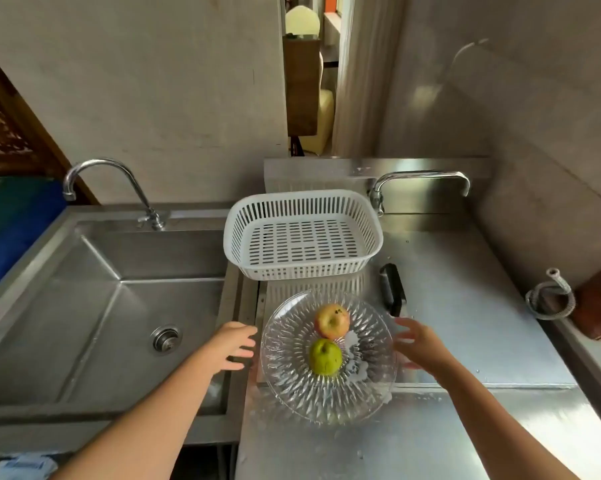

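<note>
Head view: steel sink on left, wet worktop on right, white slotted basket at back, likely for draining. Clear ribbed glass plate on worktop, just beside sink. Left hand and right hand flank rim, grip wide both sides, holding nothing; probably set for two-sided lift. Red apple and green apple touching at plate centre.

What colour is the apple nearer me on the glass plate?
Green apple, seen in the head view; the farther one is red-yellow.
</note>
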`<state>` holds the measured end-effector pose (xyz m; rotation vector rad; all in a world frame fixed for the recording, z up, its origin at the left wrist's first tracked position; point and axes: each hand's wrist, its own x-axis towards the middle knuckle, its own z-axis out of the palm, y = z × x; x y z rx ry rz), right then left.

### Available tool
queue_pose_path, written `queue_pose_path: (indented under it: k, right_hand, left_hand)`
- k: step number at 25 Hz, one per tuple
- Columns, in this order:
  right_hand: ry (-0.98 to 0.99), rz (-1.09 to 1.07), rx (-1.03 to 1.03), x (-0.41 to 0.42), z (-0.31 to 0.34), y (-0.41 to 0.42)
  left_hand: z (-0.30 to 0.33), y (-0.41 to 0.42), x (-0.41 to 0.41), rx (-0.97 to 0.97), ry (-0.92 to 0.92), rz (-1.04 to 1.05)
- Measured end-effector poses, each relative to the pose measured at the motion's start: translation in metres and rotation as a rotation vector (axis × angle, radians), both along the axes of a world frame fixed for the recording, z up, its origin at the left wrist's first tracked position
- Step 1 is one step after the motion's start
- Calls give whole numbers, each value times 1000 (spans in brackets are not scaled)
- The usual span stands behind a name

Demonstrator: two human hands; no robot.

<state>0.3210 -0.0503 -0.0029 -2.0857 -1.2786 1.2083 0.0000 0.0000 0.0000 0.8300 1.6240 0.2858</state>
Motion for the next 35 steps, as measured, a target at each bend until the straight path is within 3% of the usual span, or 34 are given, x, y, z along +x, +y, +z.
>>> queue_pose_path:
  k: [4,10,19,25,35]
  right_hand:
    - [77,-57,-11,-7,-11,-4]
    - [9,-111,4,-10,-25,-3]
    - [96,-23,17,-22,-15,18]
    - [209,113,27,-74,11,26]
    - [354,200,1,-245,28,45]
  left_hand:
    - [-14,-12,9,-26,-54,108]
    - [-20,-25,30,110,80,153]
    - [-17,-49,19,219,57,413]
    - [7,-79,-49,210,-38,488]
    - [31,-101,-224,290,-88,551]
